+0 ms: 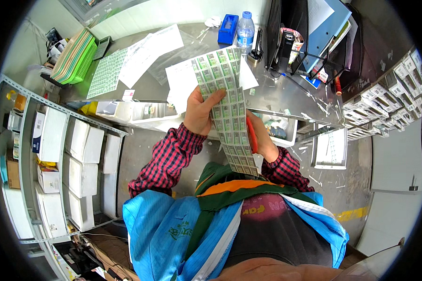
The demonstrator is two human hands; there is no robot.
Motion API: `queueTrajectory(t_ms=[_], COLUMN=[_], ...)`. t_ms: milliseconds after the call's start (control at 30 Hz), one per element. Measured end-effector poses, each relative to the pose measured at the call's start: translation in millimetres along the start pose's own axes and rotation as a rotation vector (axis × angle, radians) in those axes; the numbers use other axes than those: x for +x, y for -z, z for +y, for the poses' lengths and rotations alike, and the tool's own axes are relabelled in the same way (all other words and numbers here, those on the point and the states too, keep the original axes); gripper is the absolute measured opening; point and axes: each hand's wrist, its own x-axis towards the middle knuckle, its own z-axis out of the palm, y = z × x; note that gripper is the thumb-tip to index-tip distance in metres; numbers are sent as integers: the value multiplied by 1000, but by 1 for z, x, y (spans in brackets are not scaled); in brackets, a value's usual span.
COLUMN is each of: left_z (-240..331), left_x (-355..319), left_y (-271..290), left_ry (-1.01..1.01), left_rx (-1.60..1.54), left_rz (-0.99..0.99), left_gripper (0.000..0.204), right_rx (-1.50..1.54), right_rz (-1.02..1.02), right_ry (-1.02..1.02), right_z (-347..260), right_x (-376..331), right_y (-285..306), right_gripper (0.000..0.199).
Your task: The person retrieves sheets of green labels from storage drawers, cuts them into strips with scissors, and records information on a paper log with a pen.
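A long sheet of small green-and-white labels (228, 119) hangs in front of me, with a cut running partway down from its top edge. My left hand (202, 110) pinches it at the left side, thumb on the front. Behind its right edge, my right hand (262, 139) is closed round the red handle of what look like scissors (252, 136). The sheet hides the blades and most of the right fingers. A white paper (180, 82) lies on the table just beyond the left hand.
On the metal table (293, 100) are another label sheet (109, 70), a water bottle (245, 30), a blue box (228, 29) and a black file rack (286, 42). Green baskets (82, 61) are stacked at the left. White bins (82, 175) fill a shelf; an open drawer (150, 111) sits below the tabletop.
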Motion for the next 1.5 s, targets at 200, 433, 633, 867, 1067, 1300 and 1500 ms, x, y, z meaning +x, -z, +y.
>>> queueTrajectory(t_ms=[200, 433, 633, 867, 1067, 1300, 1500], left_z=[14, 25, 31, 45, 54, 62, 70], left_x=[20, 47, 61, 78, 92, 94, 87], left_y=[-1, -3, 1, 11, 18, 22, 22], left_ry=[-21, -27, -17, -5, -3, -10, 28], left_rx=[16, -21, -17, -4, -1, -7, 44], left_rz=[-13, -22, -31, -72, -104, -101, -91], left_gripper=[28, 28, 29, 31, 30, 32, 33], right_rx=[-107, -182, -280, -329, -444, -436, -503], right_rz=[17, 33, 61, 69, 65, 74, 17], right_ry=[-45, 168, 237, 172, 279, 175, 184], right_z=[-5, -32, -31, -44, -46, -50, -60], right_x=[21, 57, 78, 100, 124, 128, 129], right_y=[10, 3, 7, 6, 13, 11, 14], right_gripper=[18, 16, 16, 10, 9, 8, 15])
